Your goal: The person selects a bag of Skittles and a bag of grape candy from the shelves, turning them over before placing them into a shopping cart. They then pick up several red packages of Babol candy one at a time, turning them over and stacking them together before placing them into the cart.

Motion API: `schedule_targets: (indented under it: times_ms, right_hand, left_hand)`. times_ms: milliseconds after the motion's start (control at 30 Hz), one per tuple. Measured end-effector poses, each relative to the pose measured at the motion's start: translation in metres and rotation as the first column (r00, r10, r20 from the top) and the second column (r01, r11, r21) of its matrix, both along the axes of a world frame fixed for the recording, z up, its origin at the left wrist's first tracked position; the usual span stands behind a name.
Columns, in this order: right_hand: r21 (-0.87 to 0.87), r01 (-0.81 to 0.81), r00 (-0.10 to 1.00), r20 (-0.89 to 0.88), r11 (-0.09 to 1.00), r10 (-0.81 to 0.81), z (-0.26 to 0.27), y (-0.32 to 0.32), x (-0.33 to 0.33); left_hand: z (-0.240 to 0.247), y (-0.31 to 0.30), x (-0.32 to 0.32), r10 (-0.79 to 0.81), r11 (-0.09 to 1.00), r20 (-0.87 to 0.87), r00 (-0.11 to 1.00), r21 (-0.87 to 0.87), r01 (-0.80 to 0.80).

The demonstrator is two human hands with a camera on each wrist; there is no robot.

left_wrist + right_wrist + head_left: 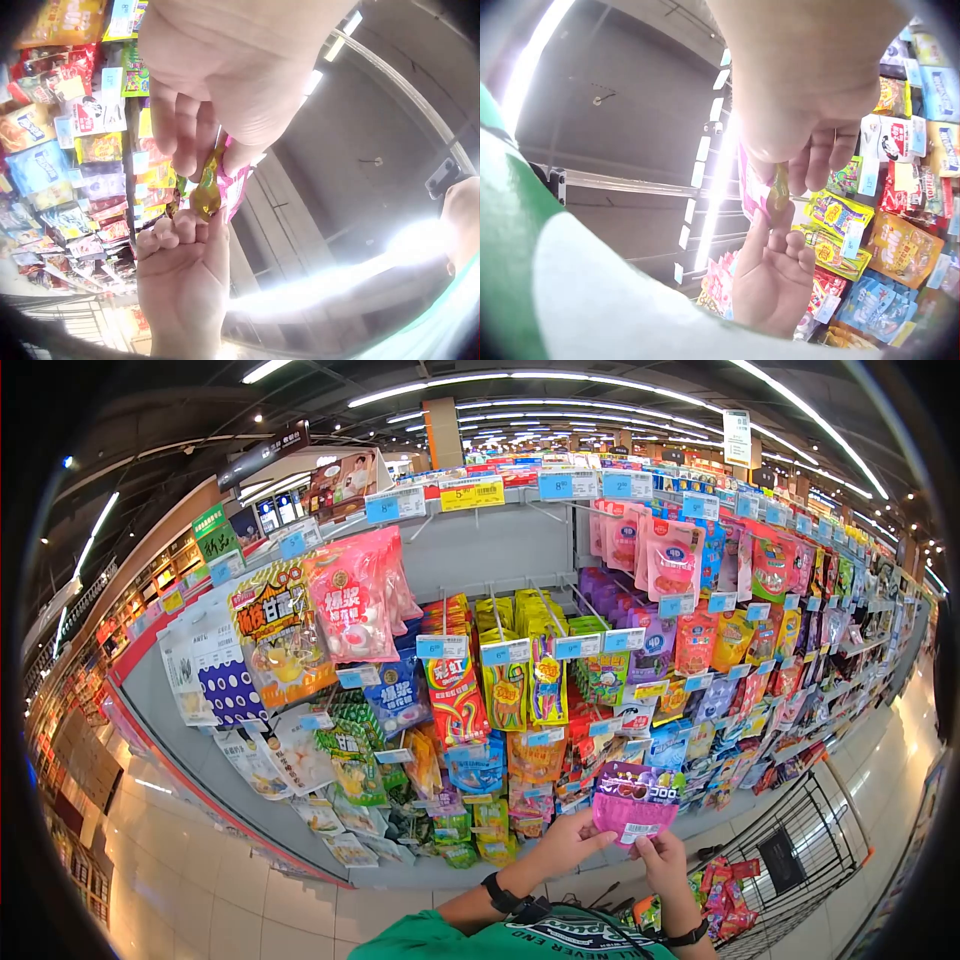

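A purple and pink candy pouch (635,800) is held upright in front of the shelves, its barcode label facing me. My left hand (574,844) pinches its lower left corner between thumb and fingers. At the lower right, my right hand (662,862) pinches the bottom edge. From the left wrist, the pouch (237,180) appears nearly edge-on between the left hand (225,82) and the right hand (184,277). A shiny yellowish bottom fold (778,191) shows between the fingers in the right wrist view.
Candy packets (455,670) hang in rows on a grey rack (490,555) ahead, with blue price tags on the hooks. A wire shopping cart (815,825) stands at the lower right, beside red packets (722,895). Tiled floor (215,885) lies at the lower left.
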State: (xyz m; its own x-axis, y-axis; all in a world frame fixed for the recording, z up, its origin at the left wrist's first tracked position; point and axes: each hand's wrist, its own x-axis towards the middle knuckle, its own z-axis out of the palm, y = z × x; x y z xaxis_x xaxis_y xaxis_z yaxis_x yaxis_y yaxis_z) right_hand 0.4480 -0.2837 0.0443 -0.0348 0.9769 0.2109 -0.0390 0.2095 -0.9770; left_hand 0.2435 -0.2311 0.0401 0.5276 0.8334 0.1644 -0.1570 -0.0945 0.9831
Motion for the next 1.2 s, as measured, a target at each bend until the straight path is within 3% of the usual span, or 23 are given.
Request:
schedule_targets:
  times_ms: [367,733,1067,1200]
  right_hand:
    - [-0.014,-0.032,0.999,-0.005,0.999,0.032,-0.003,-0.012,-0.001]
    - [-0.021,-0.035,0.999,0.021,0.999,0.035,-0.013,-0.026,0.014]
    - [-0.034,-0.045,0.999,0.008,0.998,0.045,-0.017,-0.036,0.038]
    - [-0.023,-0.055,0.998,0.027,0.998,0.055,-0.021,-0.035,0.044]
  left_hand:
    - [0.006,-0.020,-0.001,0.045,0.999,0.086,0.995,0.007,-0.046]
    - [-0.006,-0.034,0.005,0.053,0.997,-0.057,0.997,0.053,-0.050]
    - [-0.011,-0.048,0.031,0.031,1.000,-0.049,0.998,-0.001,-0.032]
    - [-0.015,-0.049,0.038,0.123,0.990,-0.053,0.991,0.077,-0.118]
